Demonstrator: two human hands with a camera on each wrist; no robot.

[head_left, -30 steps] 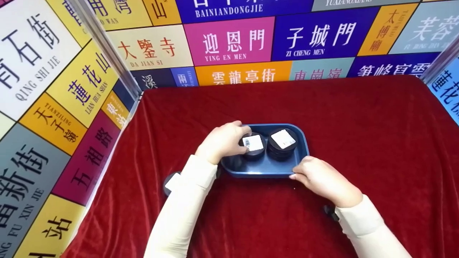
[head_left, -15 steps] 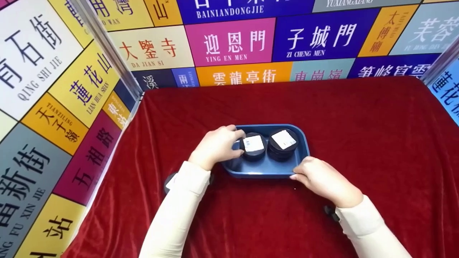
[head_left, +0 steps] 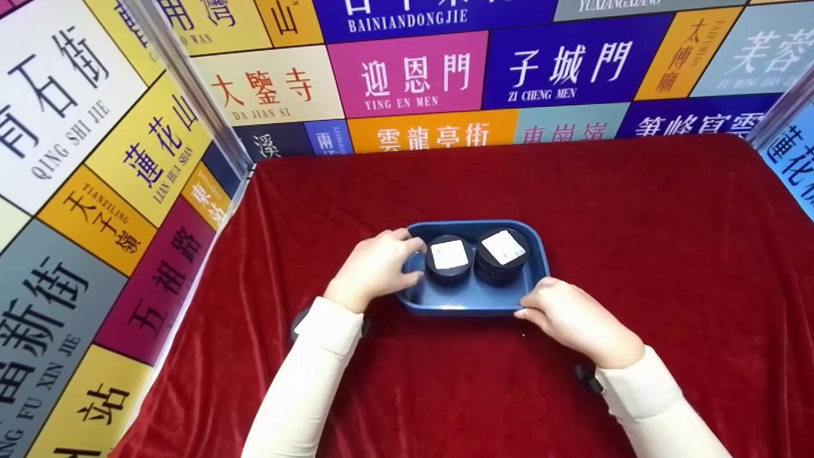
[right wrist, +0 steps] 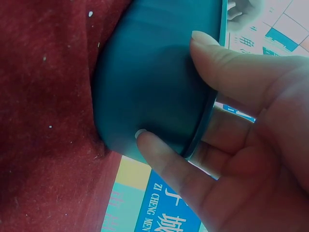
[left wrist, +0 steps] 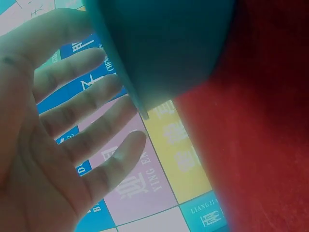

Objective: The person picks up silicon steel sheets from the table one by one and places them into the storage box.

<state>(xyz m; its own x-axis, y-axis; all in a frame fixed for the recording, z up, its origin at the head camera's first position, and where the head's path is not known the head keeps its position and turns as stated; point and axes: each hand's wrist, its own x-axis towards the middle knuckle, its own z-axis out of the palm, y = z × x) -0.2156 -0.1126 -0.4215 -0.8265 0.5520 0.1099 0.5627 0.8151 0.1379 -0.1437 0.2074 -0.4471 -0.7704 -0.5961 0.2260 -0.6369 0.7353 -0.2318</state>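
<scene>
A blue tray [head_left: 455,298] with rounded corners sits on the red cloth in the head view. Inside it, side by side, are a left stack [head_left: 449,256] and a right stack [head_left: 501,249] of round black discs, each topped by a white square label. My left hand [head_left: 376,266] is at the tray's left end, fingers and thumb apart and holding nothing; the left wrist view shows its fingers [left wrist: 79,113] extended beside the tray's wall [left wrist: 164,48]. With my right hand [head_left: 575,321] I grip the tray's near right corner, thumb and little finger outside its wall [right wrist: 149,72], other fingers over the rim.
Another black disc [head_left: 299,326] with a white label lies on the cloth at the left, mostly covered by my left sleeve [head_left: 305,375]. Red cloth [head_left: 668,222] spreads around the tray. Printed panels [head_left: 413,73] stand behind and at both sides.
My left hand has let go of the left disc stack and drawn back leftward to the tray's end. The tray, both stacks and my right hand stay in place.
</scene>
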